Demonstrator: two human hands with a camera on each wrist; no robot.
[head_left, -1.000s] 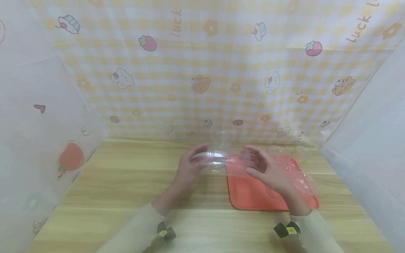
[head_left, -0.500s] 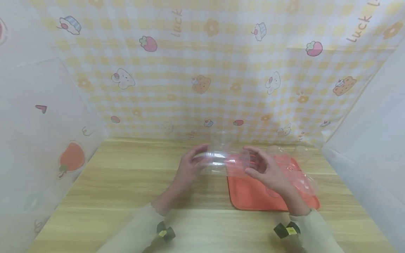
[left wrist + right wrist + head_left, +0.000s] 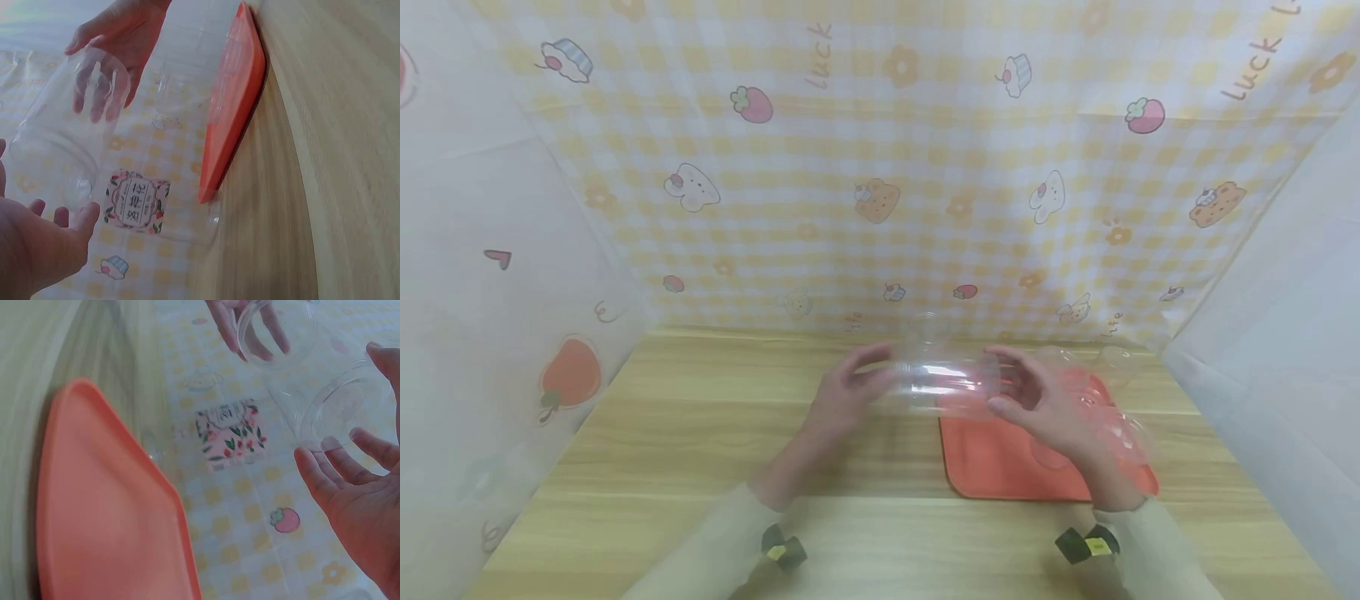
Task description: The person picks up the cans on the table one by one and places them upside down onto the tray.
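Observation:
A clear plastic jar (image 3: 951, 385) lies on its side in the air between my two hands. My left hand (image 3: 842, 400) holds its left end, fingers and thumb curved about it. At the other end, my right hand (image 3: 1045, 408) holds the jar with its fingers spread round the rounded end. Ring-shaped edges show through the clear wall in both wrist views. Behind it stands another clear jar (image 3: 927, 327); its pink floral label (image 3: 137, 203) shows in both wrist views.
An orange-red tray (image 3: 985, 467) lies below and right of the held jar. Several clear containers (image 3: 1123, 437) lie on it or beside it, partly behind my right hand. A yellow checked cloth (image 3: 820, 250) hangs at the table's back edge (image 3: 760, 333).
The held jar and my right hand have shifted slightly to the right over the last half second. My left forearm has moved slightly left; the tray and standing jar have not moved.

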